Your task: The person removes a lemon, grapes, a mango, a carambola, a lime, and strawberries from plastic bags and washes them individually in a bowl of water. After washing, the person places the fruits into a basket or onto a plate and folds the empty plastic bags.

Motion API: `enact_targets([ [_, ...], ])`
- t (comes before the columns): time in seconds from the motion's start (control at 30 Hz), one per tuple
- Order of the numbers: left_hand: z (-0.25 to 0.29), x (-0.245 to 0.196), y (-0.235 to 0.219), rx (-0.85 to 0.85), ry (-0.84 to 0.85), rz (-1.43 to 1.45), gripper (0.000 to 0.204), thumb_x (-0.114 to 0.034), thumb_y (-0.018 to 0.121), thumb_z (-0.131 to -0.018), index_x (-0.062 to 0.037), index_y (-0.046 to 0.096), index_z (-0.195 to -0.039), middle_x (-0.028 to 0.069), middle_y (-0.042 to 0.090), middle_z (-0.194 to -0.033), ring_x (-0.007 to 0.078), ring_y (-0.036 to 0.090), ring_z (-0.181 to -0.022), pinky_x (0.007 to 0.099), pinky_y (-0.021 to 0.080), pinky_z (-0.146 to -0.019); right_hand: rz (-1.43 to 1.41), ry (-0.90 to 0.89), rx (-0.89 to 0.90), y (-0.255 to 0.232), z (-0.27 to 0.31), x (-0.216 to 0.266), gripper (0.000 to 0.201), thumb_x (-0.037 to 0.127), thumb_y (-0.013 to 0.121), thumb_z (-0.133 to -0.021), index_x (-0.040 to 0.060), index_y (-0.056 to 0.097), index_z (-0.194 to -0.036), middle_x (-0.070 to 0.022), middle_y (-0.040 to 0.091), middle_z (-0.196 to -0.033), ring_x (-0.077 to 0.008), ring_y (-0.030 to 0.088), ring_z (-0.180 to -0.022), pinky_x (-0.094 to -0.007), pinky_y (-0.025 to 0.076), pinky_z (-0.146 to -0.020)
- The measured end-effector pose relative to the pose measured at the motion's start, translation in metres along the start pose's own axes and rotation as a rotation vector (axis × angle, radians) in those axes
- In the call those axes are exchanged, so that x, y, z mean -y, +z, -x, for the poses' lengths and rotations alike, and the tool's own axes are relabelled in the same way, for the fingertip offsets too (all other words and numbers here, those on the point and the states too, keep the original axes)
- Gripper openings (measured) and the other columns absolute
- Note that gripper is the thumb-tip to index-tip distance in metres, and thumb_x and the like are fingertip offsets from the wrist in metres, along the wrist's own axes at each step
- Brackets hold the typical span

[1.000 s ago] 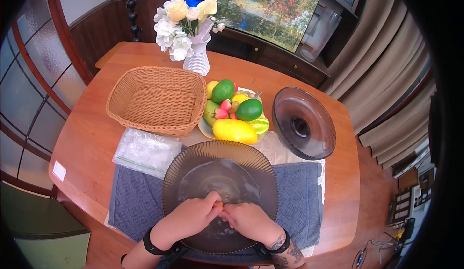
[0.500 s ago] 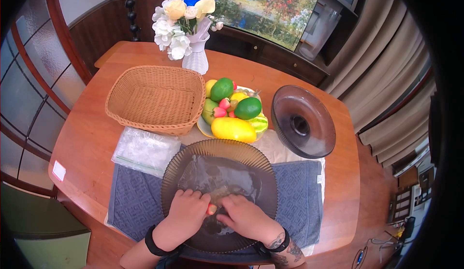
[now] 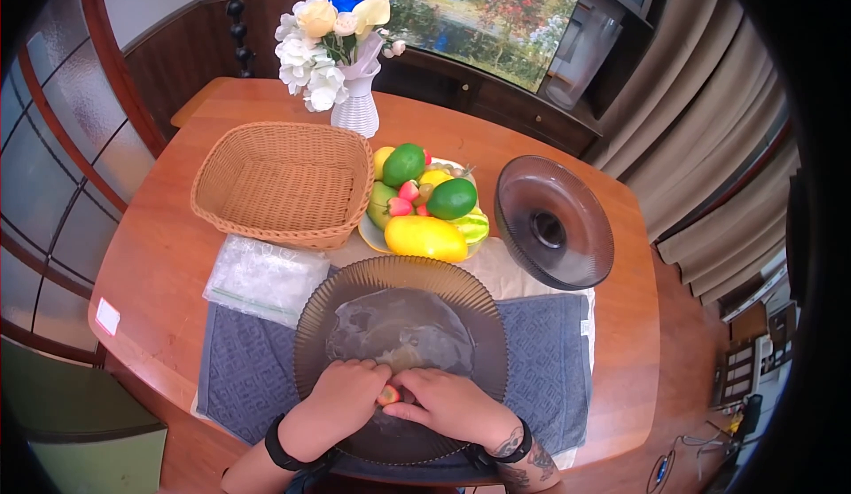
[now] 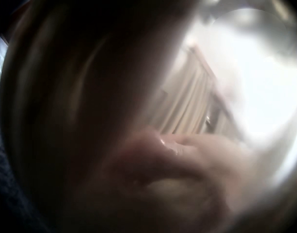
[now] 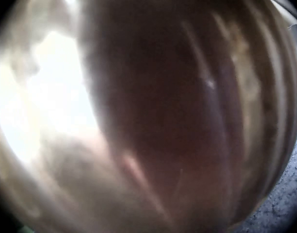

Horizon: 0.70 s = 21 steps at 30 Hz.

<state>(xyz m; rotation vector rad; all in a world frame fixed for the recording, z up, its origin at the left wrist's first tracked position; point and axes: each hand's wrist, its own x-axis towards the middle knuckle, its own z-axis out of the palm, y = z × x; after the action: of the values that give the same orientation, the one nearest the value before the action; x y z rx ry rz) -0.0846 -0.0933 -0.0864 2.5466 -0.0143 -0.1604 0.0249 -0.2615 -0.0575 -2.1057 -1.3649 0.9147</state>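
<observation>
In the head view, both hands are low inside a large brown fluted glass bowl (image 3: 312,317) with water in it. My left hand (image 3: 347,396) holds a small red-and-yellow fruit (image 3: 388,395), which peeks out beside its fingers. Facing it, my right hand (image 3: 448,401) has its fingertips right at the left fingertips. Its thumb stretches out just under the fruit, apart from the fingers. Most of the left hand's grip is hidden beneath its back. Both wrist views are dark and blurred by the bowl's glass; skin of a hand (image 4: 187,155) shows in the left one.
Beyond the bowl, a plate of fruit (image 3: 425,238) stands beside a wicker basket (image 3: 284,184). A second brown glass dish (image 3: 576,219) is at the right, a clear plastic bag (image 3: 266,277) at the left. A blue towel (image 3: 550,361) lies under the bowl; a flower vase (image 3: 356,111) stands behind.
Both hands first met at the fruit, then parted with it in the left hand. Now the right hand has come back against the left fingertips and the fruit.
</observation>
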Motion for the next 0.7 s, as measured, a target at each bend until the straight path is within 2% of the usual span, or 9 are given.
enact_targets([
  [0.17,-0.002,-0.011,-0.01,0.048,-0.08,0.214,0.021,-0.01,0.061,-0.086,-0.0024,0.051,-0.102,0.0179,0.066,-0.092,0.0411,0.064,-0.09,0.0476,0.051,-0.078,0.062,0.033,-0.063,0.0,0.002,0.001,0.034,0.037,0.061,-0.095,0.0043,0.057,-0.106,-0.0163,0.066,-0.098,-0.0356,0.063,-0.094,-0.0441,0.051,-0.08],
  [0.23,-0.003,-0.013,-0.013,0.083,-0.081,0.302,0.027,-0.009,0.057,-0.09,0.0,0.047,-0.114,0.0217,0.066,-0.102,0.0429,0.062,-0.097,0.0474,0.05,-0.083,0.062,0.056,-0.11,-0.001,0.002,0.001,0.03,0.032,0.06,-0.095,0.0046,0.057,-0.107,-0.0171,0.066,-0.098,-0.0366,0.064,-0.094,-0.0458,0.052,-0.078],
  [0.27,-0.005,-0.013,-0.012,0.079,-0.07,0.297,0.027,-0.009,0.057,-0.09,0.0,0.047,-0.114,0.0217,0.066,-0.102,0.0429,0.062,-0.097,0.0474,0.05,-0.083,0.069,0.057,-0.121,0.0,0.003,-0.001,0.03,0.032,0.06,-0.095,0.0046,0.057,-0.107,-0.0171,0.066,-0.098,-0.0366,0.064,-0.094,-0.0458,0.052,-0.078],
  [0.33,-0.006,-0.011,-0.007,-0.098,0.052,0.434,0.033,-0.011,0.056,-0.093,0.0005,0.047,-0.122,0.0237,0.064,-0.106,0.0427,0.061,-0.101,0.0455,0.05,-0.088,0.142,0.136,-0.158,0.008,0.004,-0.008,0.029,0.026,0.061,-0.092,0.0026,0.056,-0.108,-0.0187,0.067,-0.099,-0.0367,0.066,-0.092,-0.0478,0.054,-0.077],
  [0.43,-0.006,-0.015,-0.011,-0.044,0.024,0.46,0.039,-0.017,0.056,-0.095,-0.0013,0.046,-0.129,0.0233,0.064,-0.109,0.0414,0.061,-0.104,0.0443,0.049,-0.09,0.134,0.129,-0.159,0.01,0.003,-0.01,0.028,0.029,0.058,-0.095,0.0032,0.058,-0.106,-0.0189,0.066,-0.099,-0.0377,0.065,-0.094,-0.0466,0.053,-0.076],
  [0.47,-0.006,-0.013,-0.011,-0.046,0.031,0.457,0.039,-0.017,0.056,-0.095,-0.0013,0.046,-0.129,0.0233,0.064,-0.109,0.0414,0.061,-0.104,0.0443,0.049,-0.09,0.138,0.129,-0.165,0.008,0.003,-0.009,0.028,0.029,0.058,-0.095,0.0032,0.058,-0.106,-0.0189,0.066,-0.099,-0.0377,0.065,-0.094,-0.0466,0.053,-0.076],
  [0.53,-0.006,-0.007,-0.009,0.047,0.082,0.291,0.035,-0.024,0.054,-0.098,-0.001,0.046,-0.124,0.0223,0.063,-0.109,0.0402,0.062,-0.103,0.0467,0.05,-0.084,0.203,0.108,0.033,0.006,0.003,-0.008,0.03,0.031,0.058,-0.095,0.0024,0.059,-0.104,-0.0193,0.067,-0.1,-0.0375,0.065,-0.093,-0.0471,0.053,-0.077],
  [0.67,-0.003,-0.011,-0.015,0.078,0.01,0.258,0.033,-0.025,0.058,-0.096,-0.0025,0.048,-0.118,0.0208,0.064,-0.106,0.0387,0.063,-0.101,0.047,0.052,-0.081,0.219,0.088,0.066,0.006,0.002,-0.008,0.033,0.033,0.061,-0.093,0.002,0.058,-0.103,-0.0201,0.068,-0.096,-0.0367,0.067,-0.092,-0.046,0.054,-0.077],
  [0.7,-0.002,-0.013,-0.015,0.022,-0.082,0.218,0.032,-0.023,0.061,-0.093,-0.0037,0.049,-0.115,0.0198,0.063,-0.105,0.0391,0.063,-0.099,0.046,0.051,-0.081,0.157,0.083,-0.029,0.008,0.003,-0.008,0.034,0.035,0.06,-0.094,0.0022,0.057,-0.104,-0.02,0.067,-0.098,-0.0364,0.066,-0.093,-0.0458,0.054,-0.079],
])
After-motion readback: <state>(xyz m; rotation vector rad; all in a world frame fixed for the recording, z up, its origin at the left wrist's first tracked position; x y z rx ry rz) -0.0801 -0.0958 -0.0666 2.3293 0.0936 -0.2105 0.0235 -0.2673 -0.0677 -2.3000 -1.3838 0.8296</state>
